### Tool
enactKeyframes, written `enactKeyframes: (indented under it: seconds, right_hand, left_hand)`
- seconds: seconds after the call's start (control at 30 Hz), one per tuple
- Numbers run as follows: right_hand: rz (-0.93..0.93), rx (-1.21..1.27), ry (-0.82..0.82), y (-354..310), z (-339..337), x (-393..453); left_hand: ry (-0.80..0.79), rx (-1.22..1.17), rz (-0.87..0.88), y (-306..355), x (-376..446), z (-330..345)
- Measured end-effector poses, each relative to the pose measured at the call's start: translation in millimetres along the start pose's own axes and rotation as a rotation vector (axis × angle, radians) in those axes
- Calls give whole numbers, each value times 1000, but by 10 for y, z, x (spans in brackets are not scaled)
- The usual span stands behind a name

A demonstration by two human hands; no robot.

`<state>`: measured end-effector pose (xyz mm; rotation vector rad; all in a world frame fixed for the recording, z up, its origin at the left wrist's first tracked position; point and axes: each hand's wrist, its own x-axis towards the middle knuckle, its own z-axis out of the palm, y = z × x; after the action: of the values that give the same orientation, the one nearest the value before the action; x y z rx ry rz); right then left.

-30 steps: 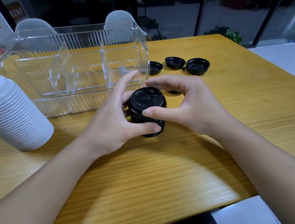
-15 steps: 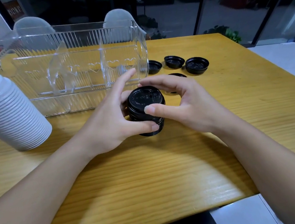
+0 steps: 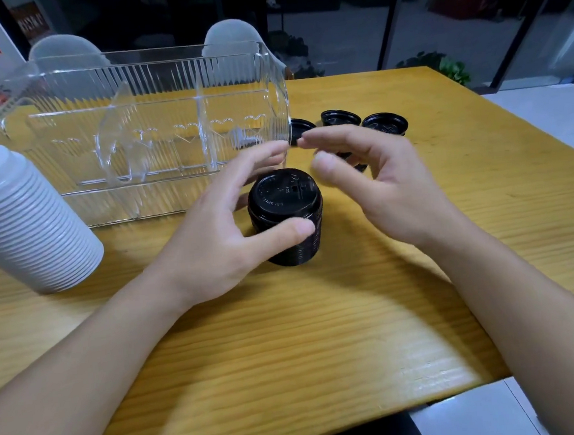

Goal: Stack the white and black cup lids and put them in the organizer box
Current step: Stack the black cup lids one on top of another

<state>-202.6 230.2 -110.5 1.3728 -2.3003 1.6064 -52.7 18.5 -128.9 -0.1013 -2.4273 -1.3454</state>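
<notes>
A stack of black cup lids (image 3: 285,214) stands on the wooden table (image 3: 322,334), just in front of the clear ribbed organizer box (image 3: 153,101). My left hand (image 3: 218,236) cups the stack, with the thumb on its front side and the fingers curled behind it. To the right of the stack, my right hand (image 3: 379,189) hovers with its fingers apart and holds nothing. Three loose black lids (image 3: 384,123) lie behind my right hand, and another is partly hidden under its fingers. A tall stack of white lids (image 3: 21,221) stands at the left.
The organizer box has inner dividers and stands across the back left of the table. Two pale chairs (image 3: 230,36) are behind it. The table's right edge and near edge drop to a light floor (image 3: 483,414).
My right hand has let go of the black stack and moved up and to the right. My left hand stays around the stack, its index finger raised.
</notes>
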Motion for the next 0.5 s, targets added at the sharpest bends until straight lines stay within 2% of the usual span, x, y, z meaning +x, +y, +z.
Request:
enactKeyframes:
  seconds: [0.07,0.17,0.5]
  right_hand:
    - [53,-109,106,104,-48,37]
    - [146,-414,125,253,-82,58]
    - [303,-630,16,316,-34,55]
  left_hand:
    - [28,29,39,1,9,0]
    - [27,45,29,2,2,3]
    - [33,44,8,-9,4,5]
